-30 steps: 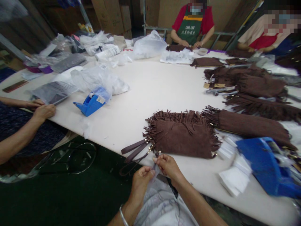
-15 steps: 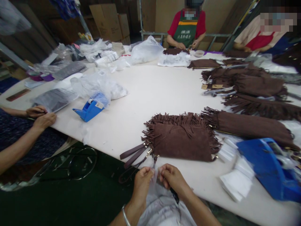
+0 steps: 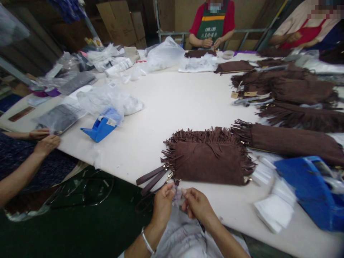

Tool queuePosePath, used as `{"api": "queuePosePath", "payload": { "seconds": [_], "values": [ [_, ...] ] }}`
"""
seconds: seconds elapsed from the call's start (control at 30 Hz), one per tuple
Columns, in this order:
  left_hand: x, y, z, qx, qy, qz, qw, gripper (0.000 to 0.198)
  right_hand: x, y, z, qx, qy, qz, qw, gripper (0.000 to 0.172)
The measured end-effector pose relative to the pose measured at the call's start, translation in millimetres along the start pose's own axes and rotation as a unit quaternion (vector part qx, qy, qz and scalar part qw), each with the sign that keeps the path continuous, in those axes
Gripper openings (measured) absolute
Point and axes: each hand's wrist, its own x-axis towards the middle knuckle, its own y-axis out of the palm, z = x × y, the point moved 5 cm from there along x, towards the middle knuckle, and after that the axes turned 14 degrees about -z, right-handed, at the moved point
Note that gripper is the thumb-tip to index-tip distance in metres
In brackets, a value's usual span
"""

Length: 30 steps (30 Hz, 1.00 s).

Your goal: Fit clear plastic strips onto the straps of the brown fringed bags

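Note:
A brown suede clutch with fringe (image 3: 209, 163) lies at the table's near edge, its loop wrist strap (image 3: 150, 177) sticking out to the left. Just below its lower left corner, a small piece of clear plastic (image 3: 176, 196) is pinched between my hands. My left hand (image 3: 163, 202) grips its left side with thumb and finger, close to the zipper pull. On the other side, my right hand (image 3: 198, 204) has its fingers closed on the plastic's edge. Whether the zipper pull sits inside the plastic I cannot tell.
A blue tape dispenser (image 3: 100, 125) stands left of centre, near a co-worker's hands (image 3: 45, 141). Several brown fringed bags (image 3: 298, 86) line the right side. White packets (image 3: 275, 211) and a blue bin (image 3: 311, 193) lie at right. Two people work across the table.
My left hand has risen slightly toward the clutch's corner, and the clear plastic is now bunched higher between my fingertips. The clutch stays in place.

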Motion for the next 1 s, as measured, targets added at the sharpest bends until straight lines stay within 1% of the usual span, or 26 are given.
{"api": "queuePosePath", "payload": {
  "seconds": [0.07, 0.17, 0.33, 0.43, 0.57, 0.73, 0.9, 0.93, 1.0],
  "values": [
    [1.5, 2.5, -2.4, 0.016, 0.011, 0.003, 1.0, 0.042, 1.5, 0.9, -2.1, 0.005, 0.008, 0.006, 1.0, 0.039],
    [4.3, 7.7, -8.4, 0.026, 0.009, 0.03, 0.999, 0.047, 7.2, -0.2, -1.4, 0.02, 0.001, -0.01, 1.0, 0.037],
    [6.3, 13.4, -19.3, 0.057, -0.017, 0.075, 0.995, 0.034, 7.9, -3.3, 0.7, 0.042, 0.009, -0.004, 0.999, 0.034],
    [5.0, 16.9, -23.1, 0.069, -0.028, 0.093, 0.993, 0.037, 5.5, -6.5, 2.3, 0.05, 0.014, -0.007, 0.999, 0.032],
    [3.6, 20.0, -26.0, 0.071, -0.029, 0.095, 0.993, 0.044, 4.3, -9.3, 4.2, 0.05, 0.006, -0.022, 0.998, 0.029],
    [3.1, 19.8, -25.6, 0.062, -0.027, 0.093, 0.993, 0.043, 5.5, -8.9, 7.6, 0.052, -0.008, -0.034, 0.998, 0.028],
    [5.0, 19.3, -21.9, 0.068, -0.005, 0.089, 0.994, 0.04, 9.7, -6.3, 9.3, 0.069, -0.005, -0.039, 0.997, 0.023],
    [5.3, 19.3, -22.8, 0.072, 0.01, 0.089, 0.993, 0.04, 10.5, -6.5, 9.8, 0.075, -0.005, -0.042, 0.996, 0.022],
    [5.4, 18.6, -28.5, 0.099, 0.064, 0.085, 0.989, 0.039, 11.8, -7.2, 11.4, 0.086, -0.004, -0.042, 0.995, 0.022]
  ]
}}
